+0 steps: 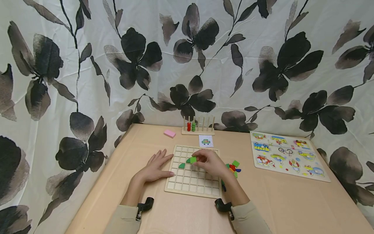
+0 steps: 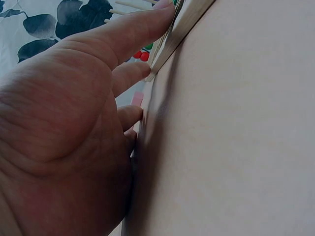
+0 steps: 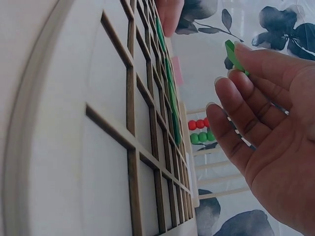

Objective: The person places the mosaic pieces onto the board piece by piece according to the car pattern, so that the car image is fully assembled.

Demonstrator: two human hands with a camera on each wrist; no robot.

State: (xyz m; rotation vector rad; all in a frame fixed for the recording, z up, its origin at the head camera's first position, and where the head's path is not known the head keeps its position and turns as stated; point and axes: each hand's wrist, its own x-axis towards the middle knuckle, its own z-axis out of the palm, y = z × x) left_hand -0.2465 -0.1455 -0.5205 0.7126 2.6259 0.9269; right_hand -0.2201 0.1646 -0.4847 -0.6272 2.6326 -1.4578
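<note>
A wooden grid board [image 1: 193, 187] lies on the table between the hands. Thumb and fingertips of my right hand [image 1: 208, 161] pinch a green square tile [image 1: 193, 160] just over the board; the right wrist view shows this tile [image 3: 234, 56] raised off the grid. Green pieces, one a quarter-round tile [image 1: 181, 165], sit in cells in the board's upper left. My left hand [image 1: 155, 167] rests at the board's left edge with fingers spread, its thumb touching the rim. Beyond the board lies a card [image 1: 205, 141] with a green turtle-like picture on a grid.
Loose coloured tiles [image 1: 232, 167] lie right of the board, partly behind the right forearm. At the back stand a peg rack [image 1: 198, 131] with red and green beads and a pink block [image 1: 169, 133]. A vehicle picture board [image 1: 289, 156] lies far right.
</note>
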